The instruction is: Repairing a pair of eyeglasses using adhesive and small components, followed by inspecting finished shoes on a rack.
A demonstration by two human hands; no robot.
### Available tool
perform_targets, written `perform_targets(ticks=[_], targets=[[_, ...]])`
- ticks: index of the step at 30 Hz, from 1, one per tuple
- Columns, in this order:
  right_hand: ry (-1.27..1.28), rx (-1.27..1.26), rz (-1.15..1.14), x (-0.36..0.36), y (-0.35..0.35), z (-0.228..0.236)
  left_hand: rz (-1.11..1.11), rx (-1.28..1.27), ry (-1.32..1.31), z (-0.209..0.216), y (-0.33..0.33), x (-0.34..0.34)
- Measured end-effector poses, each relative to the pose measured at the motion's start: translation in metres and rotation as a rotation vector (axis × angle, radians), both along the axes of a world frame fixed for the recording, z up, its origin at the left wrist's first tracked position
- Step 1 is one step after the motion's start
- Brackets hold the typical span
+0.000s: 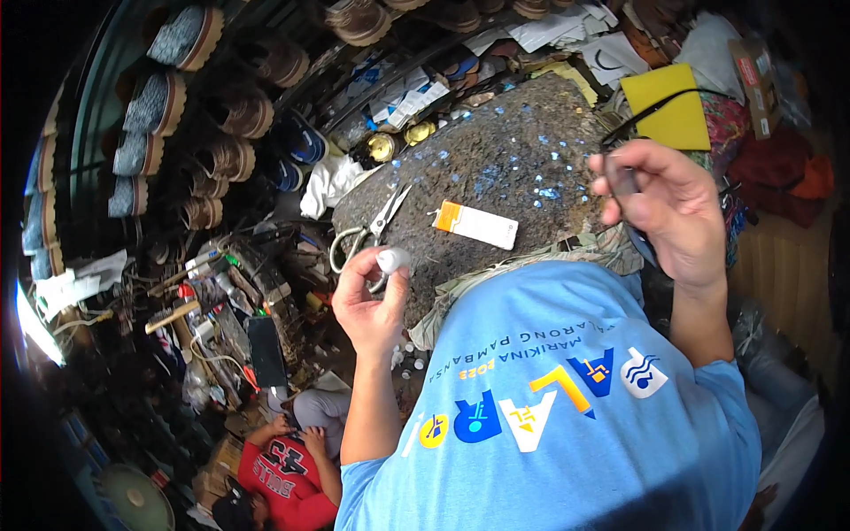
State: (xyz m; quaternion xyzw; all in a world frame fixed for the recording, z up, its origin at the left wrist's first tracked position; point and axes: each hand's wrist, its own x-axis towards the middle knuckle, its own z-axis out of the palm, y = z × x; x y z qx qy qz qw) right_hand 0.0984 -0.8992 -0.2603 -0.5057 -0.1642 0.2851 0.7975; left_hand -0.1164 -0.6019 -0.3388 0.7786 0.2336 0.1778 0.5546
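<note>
While the left hand (365, 310) has its thumb and fingers pinched together on a small white rounded piece (393, 258), the right hand (673, 208) is raised by the right edge of a rough dark work surface (478, 164), thumb and fingers clamped on a dark, blurred piece (623, 180) whose kind I cannot tell. The white piece shows just beside the pale handles of the scissors (387, 211), which lie on that surface with their blades spread a little. Near the middle lies a flat packet (485, 227), white with an orange end; its print is too small to read. Lettering is plainest on the person's light blue shirt (567, 354): two lines of small dark type with an orange figure group, then a row of big letters in white, blue and orange with little sports pictures inside, all upside down in this view. Lower left, another person's red shirt (285, 482) carries large dark figures above a line of block lettering. At the far right a cardboard box (754, 93) bears a red label, illegible here, beside a yellow sheet (673, 111). Two gold-coloured tins (382, 147) stand past the surface's far edge.
</note>
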Motion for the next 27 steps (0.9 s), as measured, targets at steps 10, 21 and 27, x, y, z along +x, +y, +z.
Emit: perform_targets(ticks=[10, 21, 27], targets=[[0.207, 0.134, 0.152, 0.011, 0.005, -0.014, 0.233, 0.637, 0.207, -0.023, -0.025, -0.001], [0.436, 0.179, 0.250, 0.012, 0.021, -0.025, 0.235, 0.679, 0.357, -0.033, -0.017, -0.004], [0.472, 0.173, 0.232, 0.011, 0.023, -0.025, 0.189, 0.712, 0.410, -0.021, -0.014, 0.000]])
